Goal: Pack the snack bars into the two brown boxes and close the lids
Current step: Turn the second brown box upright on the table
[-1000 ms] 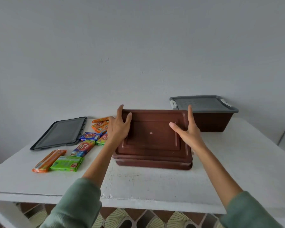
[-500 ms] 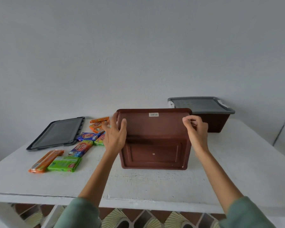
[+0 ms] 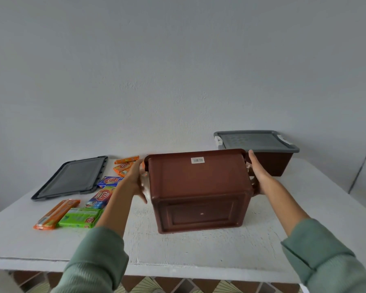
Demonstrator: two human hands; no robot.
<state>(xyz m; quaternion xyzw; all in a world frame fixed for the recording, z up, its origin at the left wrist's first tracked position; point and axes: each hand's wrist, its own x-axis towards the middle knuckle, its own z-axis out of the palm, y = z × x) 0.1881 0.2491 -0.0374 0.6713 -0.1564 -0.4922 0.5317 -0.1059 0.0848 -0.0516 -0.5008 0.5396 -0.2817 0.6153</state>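
Since half a second ago your hands have slipped from the upper corners of the brown box (image 3: 199, 187) to its two ends, and it has tipped further; it now sits on its side on the table (image 3: 199, 246), base towards you, opening away, inside hidden; your left hand (image 3: 136, 182), blurred, and right hand (image 3: 260, 176) press flat on the ends, fingers straight and together; packing, I judge, has not begun; the snack bars (image 3: 79, 217) lie loose left of the box, the loose lid (image 3: 70, 178) beyond them; farthest right, the second box (image 3: 277, 163) wears its grey lid (image 3: 256, 142), contents unseen; filling and closing remain.
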